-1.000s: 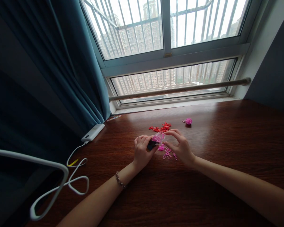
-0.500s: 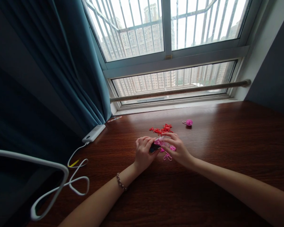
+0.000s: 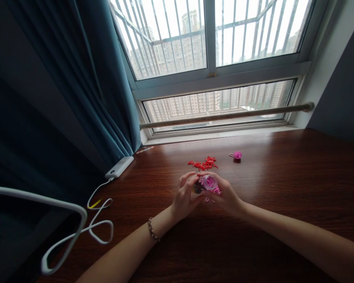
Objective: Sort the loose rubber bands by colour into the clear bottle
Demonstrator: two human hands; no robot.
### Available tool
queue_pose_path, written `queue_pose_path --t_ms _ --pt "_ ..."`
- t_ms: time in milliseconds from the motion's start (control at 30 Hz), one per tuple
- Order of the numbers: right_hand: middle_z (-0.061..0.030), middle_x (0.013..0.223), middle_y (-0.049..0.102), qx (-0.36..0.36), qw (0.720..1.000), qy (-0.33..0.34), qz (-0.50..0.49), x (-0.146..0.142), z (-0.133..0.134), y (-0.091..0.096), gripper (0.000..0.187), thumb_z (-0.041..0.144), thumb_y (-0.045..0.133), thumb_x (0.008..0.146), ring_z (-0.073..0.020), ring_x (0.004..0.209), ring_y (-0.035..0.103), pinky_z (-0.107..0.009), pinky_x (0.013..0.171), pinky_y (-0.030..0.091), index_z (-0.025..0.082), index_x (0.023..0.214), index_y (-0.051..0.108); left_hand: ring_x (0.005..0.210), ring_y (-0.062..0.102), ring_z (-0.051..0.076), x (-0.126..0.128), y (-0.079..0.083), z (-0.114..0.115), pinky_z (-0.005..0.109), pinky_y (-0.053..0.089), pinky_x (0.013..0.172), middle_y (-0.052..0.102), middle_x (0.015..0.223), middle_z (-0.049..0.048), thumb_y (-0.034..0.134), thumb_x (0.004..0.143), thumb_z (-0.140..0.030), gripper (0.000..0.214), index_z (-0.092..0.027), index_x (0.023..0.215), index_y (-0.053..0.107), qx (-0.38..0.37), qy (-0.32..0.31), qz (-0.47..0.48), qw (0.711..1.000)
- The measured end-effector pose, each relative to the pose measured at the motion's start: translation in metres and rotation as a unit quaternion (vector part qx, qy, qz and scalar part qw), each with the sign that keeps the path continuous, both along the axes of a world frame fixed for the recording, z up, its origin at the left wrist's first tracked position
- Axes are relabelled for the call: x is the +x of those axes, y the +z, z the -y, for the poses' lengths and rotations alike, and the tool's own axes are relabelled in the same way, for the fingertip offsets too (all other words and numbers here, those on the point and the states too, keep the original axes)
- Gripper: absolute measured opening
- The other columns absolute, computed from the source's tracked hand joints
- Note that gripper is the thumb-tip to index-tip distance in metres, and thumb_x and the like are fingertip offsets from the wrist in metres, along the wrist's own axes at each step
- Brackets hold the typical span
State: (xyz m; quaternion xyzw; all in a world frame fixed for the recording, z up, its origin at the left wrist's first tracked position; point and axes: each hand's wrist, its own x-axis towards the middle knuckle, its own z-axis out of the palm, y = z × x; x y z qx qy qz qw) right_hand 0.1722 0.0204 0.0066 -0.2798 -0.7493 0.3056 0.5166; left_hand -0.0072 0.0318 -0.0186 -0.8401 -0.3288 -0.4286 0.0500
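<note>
Between my two hands is a small clear container with pink pieces inside and a dark part at its left side. Its round mouth faces up toward me. My left hand has its fingers curled around the dark left side. On the other side, my right hand wraps its thumb and fingers about the container. Thin pink loops lie on the table just below it, partly hidden by my hands. Beyond my fingertips lies a loose pile of small red pieces.
A pink cup-like cap with a pale loop lies farther back on the brown table. At the left are a white power bank, its white cable and a yellow strip. A blue curtain hangs beside the barred window.
The container has turned in my hands, so its mouth now shows toward me. My right fingers have moved from over its top to its far side. The view has shifted slightly.
</note>
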Motion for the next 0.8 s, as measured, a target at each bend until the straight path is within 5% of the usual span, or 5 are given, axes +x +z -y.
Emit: queue_pose_path --t_ms 200,367,600,800 --pt "-0.0022 0.081 0.059 -0.004 0.989 -0.117 -0.088 0.028 -0.020 0.021 0.023 0.035 0.057 0.077 -0.0146 0.072 0.057 -0.026 0.065 0.048 0.018 0.092 0.051 0.121 0.037 0.024 0.004 -0.006 -0.007 0.043 0.034 0.100 0.041 0.128 0.0147 0.056 0.077 -0.039 0.058 -0.016 0.126 0.034 -0.103 0.031 -0.022 0.994" --pt "-0.0022 0.079 0.058 0.060 0.973 -0.210 0.079 0.069 -0.012 0.020 0.032 0.038 0.061 0.074 -0.0145 0.067 0.054 -0.026 0.062 0.045 0.018 0.098 0.054 0.122 0.036 0.028 0.003 -0.017 -0.008 0.044 0.032 0.102 0.042 0.130 0.0158 0.059 0.070 -0.051 0.067 -0.014 0.123 0.042 -0.235 0.049 -0.079 0.968" --pt "-0.0063 0.093 0.056 0.134 0.943 -0.239 0.189 0.096 0.011 -0.009 0.035 0.034 0.058 0.076 -0.0187 0.081 0.056 -0.030 0.072 0.045 0.019 0.107 0.052 0.117 0.042 0.025 0.009 -0.004 -0.009 0.038 0.034 0.100 0.046 0.127 0.0112 0.068 0.063 -0.046 0.071 -0.020 0.125 0.043 -0.307 -0.065 -0.092 0.945" --pt "-0.0066 0.095 0.057 0.139 0.940 -0.192 0.244 0.096 0.014 -0.014 0.037 0.034 0.056 0.078 -0.0180 0.082 0.058 -0.028 0.074 0.047 0.020 0.112 0.049 0.078 0.057 0.018 0.014 0.005 -0.043 0.029 0.045 0.071 0.061 0.094 0.0080 0.073 0.056 -0.044 0.062 -0.015 0.108 0.057 -0.359 -0.063 -0.122 0.923"
